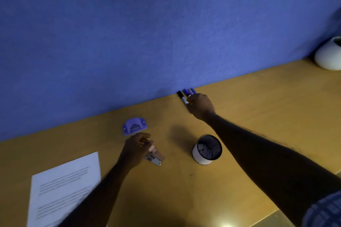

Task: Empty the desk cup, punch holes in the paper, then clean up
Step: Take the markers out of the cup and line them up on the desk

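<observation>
The desk cup [207, 150], white outside and dark inside, stands upright near the desk's middle with small paper bits at its bottom. My right hand [200, 106] reaches to the back edge and grips several markers [185, 95] lying against the blue wall. My left hand [135, 148] holds a pink stapler [156, 156] down on the desk. A lilac hole punch [134, 126] sits just behind that hand. The printed paper sheet [64, 188] lies flat at the front left, partly covered by my left forearm.
A blue partition wall [147, 33] runs along the back of the wooden desk [258, 97]. A round white pot [329, 55] stands at the far right corner. The desk's front edge shows at bottom right.
</observation>
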Demonstrator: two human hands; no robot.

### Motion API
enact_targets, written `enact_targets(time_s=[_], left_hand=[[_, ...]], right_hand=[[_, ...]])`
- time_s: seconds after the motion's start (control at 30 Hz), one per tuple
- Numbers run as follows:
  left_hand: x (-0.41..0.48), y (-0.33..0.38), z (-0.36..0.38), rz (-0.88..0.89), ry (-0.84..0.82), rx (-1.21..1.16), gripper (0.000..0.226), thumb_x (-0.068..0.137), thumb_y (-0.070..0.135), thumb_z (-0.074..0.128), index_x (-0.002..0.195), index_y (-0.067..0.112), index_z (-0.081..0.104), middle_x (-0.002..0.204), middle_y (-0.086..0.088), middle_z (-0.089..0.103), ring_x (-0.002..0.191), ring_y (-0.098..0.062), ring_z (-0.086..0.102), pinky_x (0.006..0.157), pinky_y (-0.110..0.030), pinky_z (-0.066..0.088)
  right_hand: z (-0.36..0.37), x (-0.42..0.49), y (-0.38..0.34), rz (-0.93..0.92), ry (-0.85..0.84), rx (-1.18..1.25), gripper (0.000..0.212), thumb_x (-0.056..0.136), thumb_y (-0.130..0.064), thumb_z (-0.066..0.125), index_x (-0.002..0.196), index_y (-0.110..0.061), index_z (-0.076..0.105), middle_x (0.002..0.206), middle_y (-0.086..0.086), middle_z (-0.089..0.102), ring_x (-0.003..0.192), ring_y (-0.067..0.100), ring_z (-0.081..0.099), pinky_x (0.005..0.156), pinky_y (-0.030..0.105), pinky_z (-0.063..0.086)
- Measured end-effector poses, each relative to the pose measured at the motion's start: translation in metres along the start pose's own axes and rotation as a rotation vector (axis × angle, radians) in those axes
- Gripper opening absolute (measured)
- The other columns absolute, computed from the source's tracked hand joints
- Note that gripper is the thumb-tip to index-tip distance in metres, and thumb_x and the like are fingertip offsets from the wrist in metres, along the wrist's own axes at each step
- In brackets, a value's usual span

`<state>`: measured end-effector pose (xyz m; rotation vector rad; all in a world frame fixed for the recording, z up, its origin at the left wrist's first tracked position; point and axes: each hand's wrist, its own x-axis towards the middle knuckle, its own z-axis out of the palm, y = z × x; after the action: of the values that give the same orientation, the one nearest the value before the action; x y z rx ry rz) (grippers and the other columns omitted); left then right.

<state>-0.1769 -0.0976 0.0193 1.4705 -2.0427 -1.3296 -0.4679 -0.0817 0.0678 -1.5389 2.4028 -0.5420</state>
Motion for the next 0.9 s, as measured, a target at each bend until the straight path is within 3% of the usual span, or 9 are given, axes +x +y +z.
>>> enact_targets(time_s=[0.17,0.33,0.47,0.57,0.67,0.8,0.9], left_hand=[[-0.034,-0.024,-0.015,0.045,-0.039,0.156,0.018,0.089,0.022,0.064,0.107,0.018,0.066,0.104,0.002,0.071,0.091,-0.011,0.067,0.083,-0.037,0.057],[-0.064,-0.048,-0.017,0.002,-0.017,0.195,0.026,0.089,0.027,0.066,0.114,0.019,0.066,0.105,0.004,0.068,0.093,-0.011,0.064,0.084,-0.033,0.055],[-0.078,-0.063,-0.017,-0.022,-0.022,0.179,0.028,0.088,0.028,0.067,0.114,0.018,0.065,0.107,0.001,0.070,0.094,-0.012,0.064,0.085,-0.034,0.056],[-0.084,-0.067,-0.016,-0.041,-0.019,0.158,0.030,0.088,0.030,0.067,0.116,0.018,0.065,0.108,0.001,0.069,0.094,-0.010,0.063,0.083,-0.030,0.055],[-0.088,-0.067,-0.015,-0.034,-0.014,0.150,0.031,0.089,0.029,0.067,0.117,0.017,0.065,0.109,0.001,0.068,0.094,-0.009,0.063,0.082,-0.027,0.054],[-0.089,-0.067,-0.013,-0.036,-0.006,0.151,0.031,0.089,0.029,0.066,0.117,0.017,0.064,0.109,0.001,0.068,0.093,-0.007,0.062,0.080,-0.024,0.052],[-0.087,-0.066,-0.012,-0.051,0.001,0.141,0.031,0.090,0.029,0.066,0.118,0.016,0.063,0.110,0.002,0.067,0.094,-0.007,0.061,0.080,-0.022,0.051]], right_hand=[[0.010,-0.038,-0.038,-0.073,-0.011,0.024,0.027,0.087,-0.029,0.068,0.110,-0.016,0.070,0.107,0.003,0.072,0.097,0.019,0.066,0.076,0.024,0.047],[0.037,-0.086,-0.066,-0.115,-0.159,0.041,0.025,0.089,-0.027,0.064,0.112,-0.016,0.069,0.113,0.003,0.068,0.099,0.018,0.064,0.084,0.034,0.055],[0.066,-0.122,-0.073,-0.140,-0.258,-0.034,0.026,0.089,-0.035,0.060,0.109,-0.020,0.070,0.113,0.003,0.069,0.100,0.020,0.064,0.081,0.031,0.053],[0.079,-0.140,-0.073,-0.150,-0.280,-0.015,0.031,0.091,-0.040,0.055,0.100,-0.015,0.071,0.105,0.007,0.070,0.094,0.025,0.065,0.078,0.037,0.056],[0.086,-0.146,-0.069,-0.163,-0.283,-0.055,0.028,0.092,-0.038,0.056,0.104,-0.016,0.068,0.106,0.007,0.068,0.091,0.022,0.064,0.075,0.039,0.056],[0.087,-0.145,-0.069,-0.089,-0.305,0.018,0.056,0.090,-0.066,0.042,0.104,-0.017,0.066,0.102,0.003,0.066,0.088,0.021,0.063,0.071,0.040,0.057],[0.087,-0.139,-0.071,-0.078,-0.369,0.011,0.054,0.092,-0.062,0.045,0.107,-0.014,0.064,0.104,0.006,0.068,0.090,0.022,0.064,0.073,0.039,0.056]])
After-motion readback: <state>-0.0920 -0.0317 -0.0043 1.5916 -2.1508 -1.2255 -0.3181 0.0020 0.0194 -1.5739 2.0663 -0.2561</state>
